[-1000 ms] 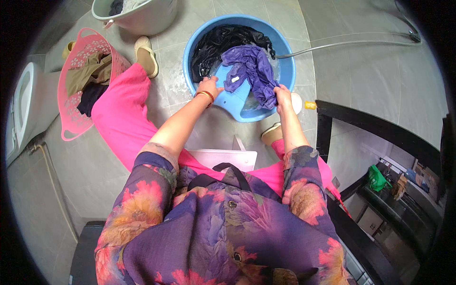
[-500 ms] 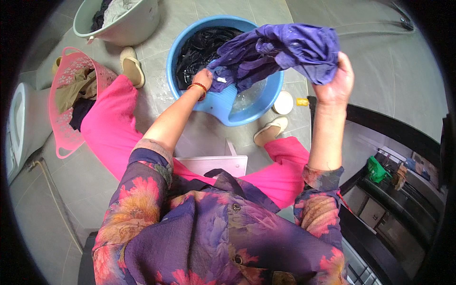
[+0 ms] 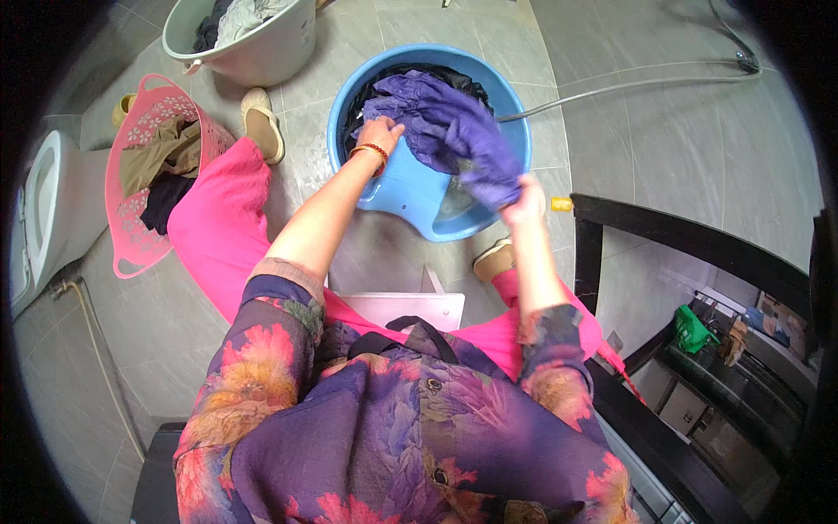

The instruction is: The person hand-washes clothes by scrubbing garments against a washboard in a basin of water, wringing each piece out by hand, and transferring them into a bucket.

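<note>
A passage runs between the left hand [image 3: 381,136] and right hand [image 3: 524,205] over the near lip of the blue basin [image 3: 419,215]; the bunched purple garment [image 3: 441,122] obstructs it farther in. At right, a grey hose [image 3: 628,85] crosses the rim — at left, floor separates the basin from the pink basket [image 3: 212,138].

Both hands [image 3: 526,203] touch purple cloth [image 3: 428,118] bunched over a blue basin [image 3: 397,186].
</note>
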Motion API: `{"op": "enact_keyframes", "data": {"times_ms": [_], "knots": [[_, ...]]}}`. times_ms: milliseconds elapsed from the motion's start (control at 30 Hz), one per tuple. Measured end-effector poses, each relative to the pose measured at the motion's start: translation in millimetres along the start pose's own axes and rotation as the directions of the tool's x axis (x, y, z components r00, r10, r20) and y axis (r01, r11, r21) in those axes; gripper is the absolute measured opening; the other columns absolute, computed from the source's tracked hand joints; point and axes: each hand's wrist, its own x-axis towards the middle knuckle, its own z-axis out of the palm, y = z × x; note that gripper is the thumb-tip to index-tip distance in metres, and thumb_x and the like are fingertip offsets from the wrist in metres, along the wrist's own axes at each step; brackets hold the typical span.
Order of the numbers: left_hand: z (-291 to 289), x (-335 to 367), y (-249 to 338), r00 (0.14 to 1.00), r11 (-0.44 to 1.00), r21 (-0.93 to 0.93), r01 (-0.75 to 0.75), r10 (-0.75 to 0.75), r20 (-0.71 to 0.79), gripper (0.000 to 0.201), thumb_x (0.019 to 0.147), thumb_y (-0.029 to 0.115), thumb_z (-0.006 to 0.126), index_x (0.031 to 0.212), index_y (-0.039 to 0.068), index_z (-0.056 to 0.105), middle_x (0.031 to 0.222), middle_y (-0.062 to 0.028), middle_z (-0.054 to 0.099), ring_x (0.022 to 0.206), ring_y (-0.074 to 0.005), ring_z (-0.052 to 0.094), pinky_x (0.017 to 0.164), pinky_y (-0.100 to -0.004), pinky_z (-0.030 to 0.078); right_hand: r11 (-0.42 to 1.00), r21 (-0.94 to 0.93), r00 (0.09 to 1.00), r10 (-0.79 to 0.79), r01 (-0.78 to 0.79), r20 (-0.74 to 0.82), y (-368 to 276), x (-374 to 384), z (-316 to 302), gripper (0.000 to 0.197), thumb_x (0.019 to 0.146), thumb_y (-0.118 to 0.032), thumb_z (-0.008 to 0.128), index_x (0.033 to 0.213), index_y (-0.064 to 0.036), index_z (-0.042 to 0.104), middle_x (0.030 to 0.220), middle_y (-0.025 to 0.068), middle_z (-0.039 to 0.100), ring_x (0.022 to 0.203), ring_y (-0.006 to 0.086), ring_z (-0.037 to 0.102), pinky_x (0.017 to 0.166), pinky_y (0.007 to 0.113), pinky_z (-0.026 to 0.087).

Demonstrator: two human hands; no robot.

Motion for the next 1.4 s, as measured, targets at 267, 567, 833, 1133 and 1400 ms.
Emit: {"op": "enact_keyframes", "data": {"times_ms": [267, 567, 833, 1133, 1400], "knots": [[36.4, 1.9, -6.7, 0.971, 1.0, 0.014, 0.009, -0.012, 0.24, 0.041, 0.076, 0.035, 0.062, 0.1, 0.002, 0.061, 0.105, -0.0216, 0.058, 0.1, -0.0334, 0.055, 0.087, -0.0391, 0.042, 0.981, -0.164, 0.994, -0.095, 0.103, 0.058, 61.7, -18.5, -39.7, 0.043, 0.066, 0.0, 0.04, 0.108, 0.0027, 0.05, 0.105, 0.0136, 0.056, 0.095, 0.0254, 0.056, 0.086, 0.038, 0.046], [64.8, 53.6, -32.4, 0.938, 0.991, 0.13, 0.027, -0.07, 0.341, 0.043, 0.074, 0.029, 0.061, 0.107, 0.0, 0.057, 0.099, -0.0219, 0.06, 0.093, -0.0355, 0.059, 0.081, -0.0399, 0.046, 0.921, -0.263, 0.926, -0.198, 0.288, 0.322, 32.7, -34.0, 0.4, 0.045, 0.07, 0.001, 0.042, 0.114, 0.007, 0.046, 0.111, 0.0144, 0.055, 0.105, 0.0221, 0.052, 0.093, 0.03, 0.038], [83.4, 3.1, -8.9, 0.97, 0.983, 0.127, -0.134, 0.104, 0.221, 0.055, 0.071, 0.028, 0.069, 0.119, 0.009, 0.05, 0.119, -0.0206, 0.05, 0.109, -0.0348, 0.049, 0.093, -0.0368, 0.039, 0.078, -0.957, 0.929, -0.273, 0.281, 0.251, 50.3, 58.0, -48.2, 0.048, 0.072, -0.023, 0.062, 0.116, -0.0062, 0.054, 0.115, 0.0176, 0.053, 0.111, 0.0284, 0.048, 0.095, 0.033, 0.036], [82.4, -26.7, -34.6, 0.781, 0.824, 0.32, -0.468, 0.216, 0.586, 0.058, 0.077, 0.034, 0.059, 0.127, 0.008, 0.043, 0.127, -0.0138, 0.046, 0.119, -0.0314, 0.041, 0.099, -0.0374, 0.034, 0.095, -0.969, 0.935, -0.296, 0.23, 0.193, 72.0, 24.1, -37.6, 0.03, 0.076, -0.025, 0.061, 0.101, -0.0093, 0.063, 0.094, 0.0099, 0.065, 0.09, 0.0225, 0.06, 0.081, 0.03, 0.044], [64.4, -5.6, -19.0, 0.958, 0.98, 0.138, -0.141, 0.099, 0.27, 0.049, 0.075, 0.034, 0.065, 0.114, 0.005, 0.053, 0.113, -0.0225, 0.051, 0.104, -0.0364, 0.052, 0.089, -0.0404, 0.041, 0.005, -0.962, 0.868, -0.434, 0.273, 0.243, 57.8, 59.9, -44.7, 0.024, 0.076, -0.027, 0.061, 0.093, -0.0095, 0.065, 0.087, 0.0152, 0.064, 0.084, 0.0309, 0.06, 0.076, 0.037, 0.046]]}}
